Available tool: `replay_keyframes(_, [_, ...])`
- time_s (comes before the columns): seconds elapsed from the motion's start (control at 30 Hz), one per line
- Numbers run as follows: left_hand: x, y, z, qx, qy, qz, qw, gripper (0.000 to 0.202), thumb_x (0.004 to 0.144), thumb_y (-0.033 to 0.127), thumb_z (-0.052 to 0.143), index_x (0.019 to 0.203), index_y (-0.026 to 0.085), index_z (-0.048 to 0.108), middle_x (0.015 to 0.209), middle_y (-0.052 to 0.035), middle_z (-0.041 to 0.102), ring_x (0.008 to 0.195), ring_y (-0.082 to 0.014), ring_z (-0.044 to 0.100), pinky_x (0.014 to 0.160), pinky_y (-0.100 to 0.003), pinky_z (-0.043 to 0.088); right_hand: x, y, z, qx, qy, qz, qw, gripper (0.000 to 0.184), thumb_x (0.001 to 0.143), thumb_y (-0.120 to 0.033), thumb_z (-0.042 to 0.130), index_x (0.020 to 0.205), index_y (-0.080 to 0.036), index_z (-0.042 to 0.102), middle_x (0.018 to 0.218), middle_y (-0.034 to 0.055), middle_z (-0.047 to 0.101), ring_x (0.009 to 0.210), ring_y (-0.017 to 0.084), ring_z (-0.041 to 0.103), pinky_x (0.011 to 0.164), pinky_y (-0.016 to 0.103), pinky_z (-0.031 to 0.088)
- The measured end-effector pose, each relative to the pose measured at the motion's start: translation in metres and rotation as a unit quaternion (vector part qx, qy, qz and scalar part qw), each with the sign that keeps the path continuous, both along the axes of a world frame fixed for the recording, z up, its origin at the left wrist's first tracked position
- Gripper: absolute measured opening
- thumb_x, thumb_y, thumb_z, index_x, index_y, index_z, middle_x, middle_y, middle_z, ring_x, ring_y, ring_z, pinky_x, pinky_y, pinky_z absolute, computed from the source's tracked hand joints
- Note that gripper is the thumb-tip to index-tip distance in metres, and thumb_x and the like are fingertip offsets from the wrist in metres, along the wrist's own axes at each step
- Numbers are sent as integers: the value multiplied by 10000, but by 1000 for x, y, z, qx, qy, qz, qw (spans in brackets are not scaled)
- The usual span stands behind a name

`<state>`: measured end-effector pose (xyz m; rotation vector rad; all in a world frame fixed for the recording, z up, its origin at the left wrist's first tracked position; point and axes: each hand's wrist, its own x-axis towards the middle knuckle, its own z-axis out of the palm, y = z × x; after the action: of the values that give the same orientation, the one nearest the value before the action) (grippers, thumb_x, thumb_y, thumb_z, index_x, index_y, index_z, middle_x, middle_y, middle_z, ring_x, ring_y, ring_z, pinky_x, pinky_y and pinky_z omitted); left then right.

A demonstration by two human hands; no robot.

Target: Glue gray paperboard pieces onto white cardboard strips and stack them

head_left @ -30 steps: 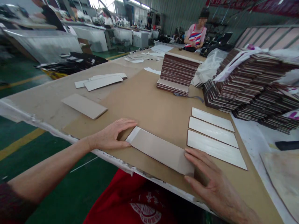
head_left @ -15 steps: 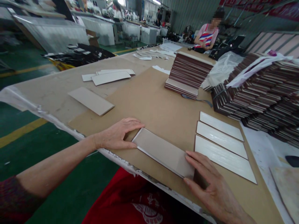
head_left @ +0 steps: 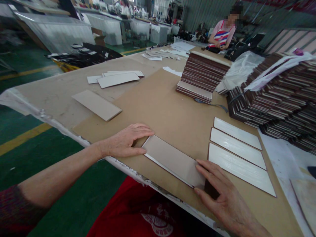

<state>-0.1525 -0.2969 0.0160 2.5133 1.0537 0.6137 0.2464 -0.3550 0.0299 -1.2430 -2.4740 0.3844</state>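
A flat rectangular beige board (head_left: 172,158) with pale edges lies at the front of the table. My left hand (head_left: 127,140) grips its left end, with thumb and fingers at the two corners. At the opposite end my right hand (head_left: 219,192) holds the board the same way, fingers on the far corner and thumb on the near one. Just to the right, three glossy white panels (head_left: 242,169) with thin dark edges lie in a row on the brown sheet (head_left: 158,102). Off to the left rests another beige board (head_left: 97,105), apart from my hands.
Behind the panels stands a stack of dark-edged boards (head_left: 203,77). Larger stacks (head_left: 276,95) crowd the right side, with a clear plastic bag (head_left: 240,70) beside them. Several pale strips (head_left: 119,79) lie at the far left. A co-worker (head_left: 222,34) is at the table's far end.
Both hands stay on the ends of the board, which has barely shifted. The view has tilted slightly, so the stacks and white panels appear a little farther right.
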Motion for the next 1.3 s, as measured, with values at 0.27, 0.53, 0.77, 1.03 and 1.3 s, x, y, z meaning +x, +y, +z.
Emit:
replay_keyframes(0.27, [1,2,-1,5,3,-10,1000,640,895,455,682,1469,245,492,1420,-125,584,1351,-313,482,1151,-518,378,1,-2,0,7,-12,10,1000,479,917,-297,643,1389,-220,614,1445,98,593,1354,304,526,1112,549,484])
replay_keyframes(0.53, [0,2,-2,3,2,-7,1000,657,881,481,705,1469,272,500,1432,-106,587,1363,-307,477,1165,-516,367,0,-1,1,-8,-7,12,1000,486,906,-280,646,1388,-228,615,1452,101,586,1362,311,518,1111,568,479])
replay_keyframes(0.77, [-4,4,-9,0,5,-2,1000,716,845,551,736,1474,302,502,1440,-98,589,1371,-312,474,1153,-515,377,1,-2,0,-8,2,11,1000,480,903,-273,650,1380,-221,618,1462,103,576,1367,305,512,1116,563,473])
replay_keyframes(1.03, [-4,5,-11,-3,3,10,1000,810,784,640,747,1471,285,507,1429,-116,597,1351,-314,496,1138,-505,396,3,-2,-2,3,1,11,1000,489,907,-272,643,1393,-236,607,1453,95,585,1350,302,528,1106,560,486])
replay_keyframes(1.3, [-4,5,-11,-4,14,23,1000,842,765,660,748,1478,285,500,1432,-118,595,1348,-313,497,1136,-502,402,2,-2,-2,8,1,18,1000,497,900,-265,644,1395,-233,611,1450,97,589,1347,309,533,1101,566,491])
